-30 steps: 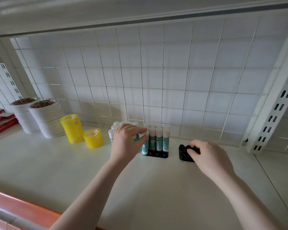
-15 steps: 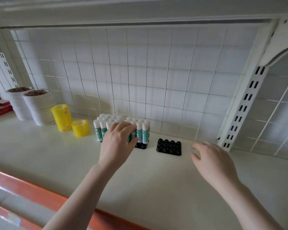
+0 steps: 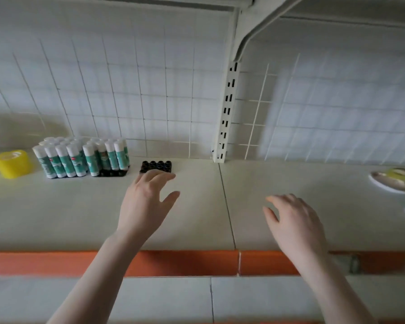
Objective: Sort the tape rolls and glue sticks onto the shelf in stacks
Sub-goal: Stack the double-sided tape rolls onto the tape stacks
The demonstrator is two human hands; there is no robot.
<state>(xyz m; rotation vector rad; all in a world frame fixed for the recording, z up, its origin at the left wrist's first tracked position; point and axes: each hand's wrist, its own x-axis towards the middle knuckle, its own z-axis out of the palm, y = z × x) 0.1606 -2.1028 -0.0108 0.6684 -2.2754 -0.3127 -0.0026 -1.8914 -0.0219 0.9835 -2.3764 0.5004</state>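
Left hand: the left hand [image 3: 147,199] is held over the shelf [image 3: 197,218], palm down, fingers loosely spread and thumb out to the side; it grips nothing.
Right hand: the right hand [image 3: 295,220] hovers over the shelf, well apart from the left, fingers relaxed and slightly bent; it grips nothing.
Glue sticks: the glue sticks [image 3: 82,157] stand upright in a packed block beyond and to the left of the left hand, against the wire grid back panel [image 3: 126,94]; white caps, teal-and-white labels. The sticks nearest the hand sit in a black holder tray [image 3: 110,173].
Empty holder: a second black tray [image 3: 156,166] with round sockets lies just beyond the left hand's fingertips; whether they touch it cannot be told.
Tape rolls: a yellow tape roll [image 3: 12,163] lies on its side far left of the left hand, past the glue sticks; more yellow shows at the frame edge, cut off.
Far right: blurred yellow and white items [image 3: 398,181] lie on the shelf beyond and right of the right hand; too smeared to identify.
Shelf edge: an orange front strip [image 3: 185,263] runs under both forearms.
Upright: a slotted white post [image 3: 226,113] stands at the back, between the hands.
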